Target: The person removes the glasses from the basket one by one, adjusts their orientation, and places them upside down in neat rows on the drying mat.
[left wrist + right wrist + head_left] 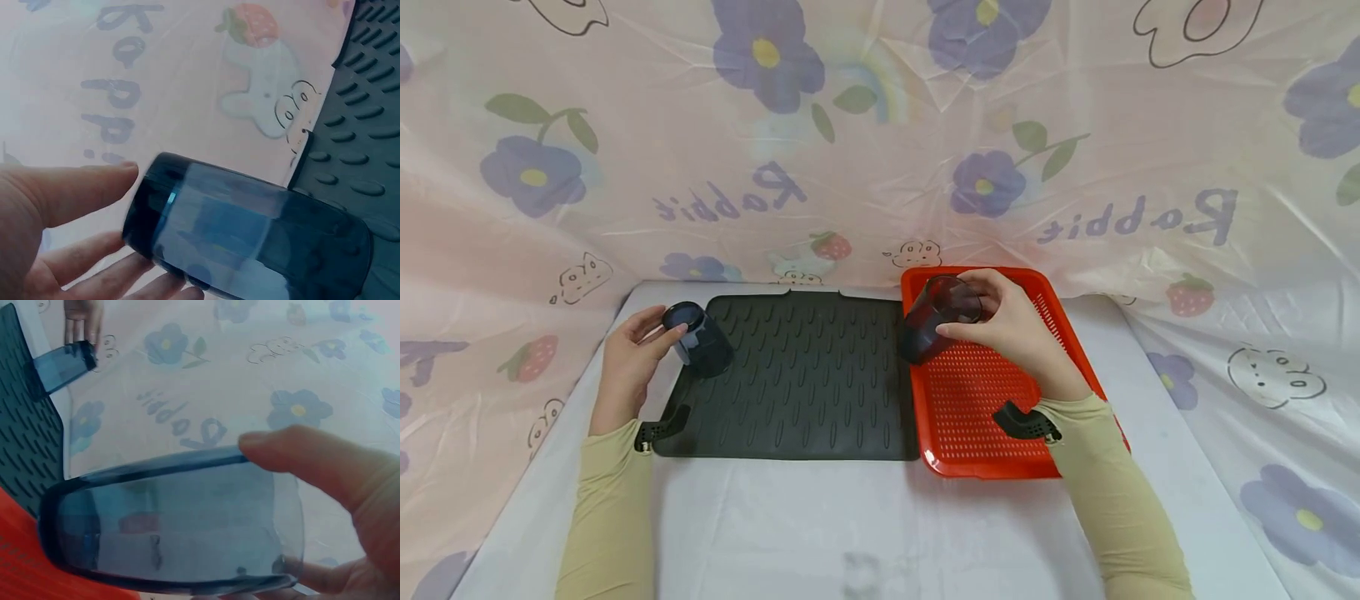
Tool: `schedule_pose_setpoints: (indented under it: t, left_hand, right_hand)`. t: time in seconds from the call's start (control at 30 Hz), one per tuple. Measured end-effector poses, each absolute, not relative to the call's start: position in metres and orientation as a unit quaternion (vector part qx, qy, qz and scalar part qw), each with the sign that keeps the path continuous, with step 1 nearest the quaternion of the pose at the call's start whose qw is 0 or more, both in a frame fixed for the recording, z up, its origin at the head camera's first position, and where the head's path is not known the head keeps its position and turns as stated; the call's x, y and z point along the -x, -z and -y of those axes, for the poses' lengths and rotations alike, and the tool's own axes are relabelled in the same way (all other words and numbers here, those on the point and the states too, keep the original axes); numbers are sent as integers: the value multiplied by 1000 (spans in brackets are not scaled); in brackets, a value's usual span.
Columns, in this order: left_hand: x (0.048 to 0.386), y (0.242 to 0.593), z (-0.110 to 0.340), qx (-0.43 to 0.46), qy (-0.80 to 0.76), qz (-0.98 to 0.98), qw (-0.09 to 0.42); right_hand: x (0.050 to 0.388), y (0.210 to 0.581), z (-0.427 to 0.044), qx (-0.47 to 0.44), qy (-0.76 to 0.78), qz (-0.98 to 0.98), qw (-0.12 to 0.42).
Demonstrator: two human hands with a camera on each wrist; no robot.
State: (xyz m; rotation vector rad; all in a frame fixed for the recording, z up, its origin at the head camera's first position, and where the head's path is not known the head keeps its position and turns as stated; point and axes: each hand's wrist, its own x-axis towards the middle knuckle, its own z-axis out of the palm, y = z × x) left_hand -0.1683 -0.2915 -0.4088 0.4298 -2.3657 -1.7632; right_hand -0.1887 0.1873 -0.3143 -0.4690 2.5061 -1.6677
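Observation:
My left hand (628,358) holds a dark blue see-through drinking glass (702,346) near its rim, over the left edge of the black ridged mat (805,375). In the left wrist view the thumb lies along one side of that glass (225,219), with fingers on the other. A second tinted glass (928,329) is pinched near its rim by my right hand (1015,325), above the left side of the red tray (977,408). The right wrist view shows this glass (169,525) between thumb and fingers. Whether either base touches the surface below, I cannot tell.
The perforated red tray stands against the mat's right edge. Both lie on a white-covered table (775,525). A patterned curtain (880,150) rises behind and along both sides. Black straps with small brackets (1026,421) sit at my wrists.

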Motion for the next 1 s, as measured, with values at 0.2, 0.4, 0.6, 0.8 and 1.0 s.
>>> schedule_pose_setpoints:
  t: [0.2,0.4,0.6,0.8,1.0]
  left_hand:
    - [162,401,289,-146,656,736,84]
    - [154,394,285,-148,684,709,90]
    - [147,389,281,-149,696,697,91]
    - [141,382,279,-140,707,687,92]
    - [133,375,275,-122,717,677,115]
  right_hand:
    - [186,319,-180,125,541,-831,39]
    - [189,323,-174,110,573,-811,37]
    - [192,330,-167,99,622,-775,45]
    - [197,337,-161,75,639,-763,57]
    - [198,344,-155,65,677,-729,73]
